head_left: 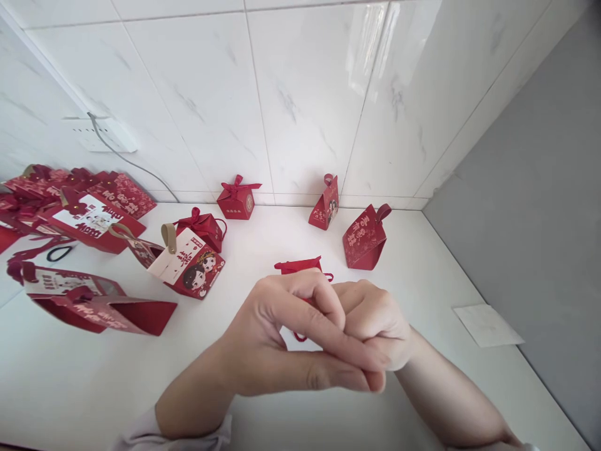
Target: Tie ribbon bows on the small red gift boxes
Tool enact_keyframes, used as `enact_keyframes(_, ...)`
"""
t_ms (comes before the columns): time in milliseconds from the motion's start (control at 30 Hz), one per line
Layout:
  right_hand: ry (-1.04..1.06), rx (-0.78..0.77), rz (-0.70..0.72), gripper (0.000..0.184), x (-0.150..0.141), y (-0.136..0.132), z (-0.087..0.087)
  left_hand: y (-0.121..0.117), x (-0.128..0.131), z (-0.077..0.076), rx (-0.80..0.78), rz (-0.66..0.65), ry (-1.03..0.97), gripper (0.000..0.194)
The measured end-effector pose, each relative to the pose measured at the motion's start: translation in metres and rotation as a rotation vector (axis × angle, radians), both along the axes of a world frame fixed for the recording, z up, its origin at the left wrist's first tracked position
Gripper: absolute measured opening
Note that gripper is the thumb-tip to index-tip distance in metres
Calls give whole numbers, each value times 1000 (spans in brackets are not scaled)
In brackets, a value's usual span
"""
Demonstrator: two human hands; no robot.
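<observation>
My two hands meet in front of me, above the white counter. The thumb and fingers of my left hand (286, 326) are pressed together against the curled right fingers. My right hand (380, 319) is closed like a fist. Whatever lies between the fingers is hidden. Right behind the hands is a small red box (300, 265), mostly covered by them. A piece of red cord (300, 337) shows through the gap under my left fingers; I cannot tell whether either hand grips it.
A red ribbon-tied box (237, 199) and two upright red gift boxes, one patterned (365, 238) and one smaller (323, 203), stand near the tiled wall. Left are a cartoon-printed box (192, 263), folded boxes (103, 307) and a pile (89, 219). A white card (487, 324) lies right.
</observation>
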State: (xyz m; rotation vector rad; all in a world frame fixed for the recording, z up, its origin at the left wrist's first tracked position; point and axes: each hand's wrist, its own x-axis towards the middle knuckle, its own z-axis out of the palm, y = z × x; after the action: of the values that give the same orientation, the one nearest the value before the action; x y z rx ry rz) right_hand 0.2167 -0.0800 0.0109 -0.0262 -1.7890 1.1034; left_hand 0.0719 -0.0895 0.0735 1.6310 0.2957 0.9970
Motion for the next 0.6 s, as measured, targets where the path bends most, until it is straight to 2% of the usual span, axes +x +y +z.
enact_keyframes(100, -13, 96, -18, 56, -2, 1, -1, 2, -4, 2, -1, -49, 105, 8)
enact_keyframes(167, -68, 173, -100, 58, 1, 1, 0, 2, -6, 4, 27, -18, 180, 5)
enact_keyframes(300, -183, 258, -314, 47, 15, -1, 11, 1, -9, 6, 98, 60, 254, 20)
enact_keyframes(367, -292, 234, -433, 39, 25, -3, 19, 6, -13, 5, 178, 122, 300, 26)
enact_keyframes(467, -557, 96, -635, 34, 38, -5, 29, 25, -23, 0, 318, 377, 456, 37)
enact_keyframes(533, -779, -21, -667, 35, 44, -6, 30, 44, -30, -7, 335, 490, 662, 44)
enact_keyframes(600, -1000, -111, -628, 33, 46, -5, 27, 65, -35, -19, 300, 462, 885, 40)
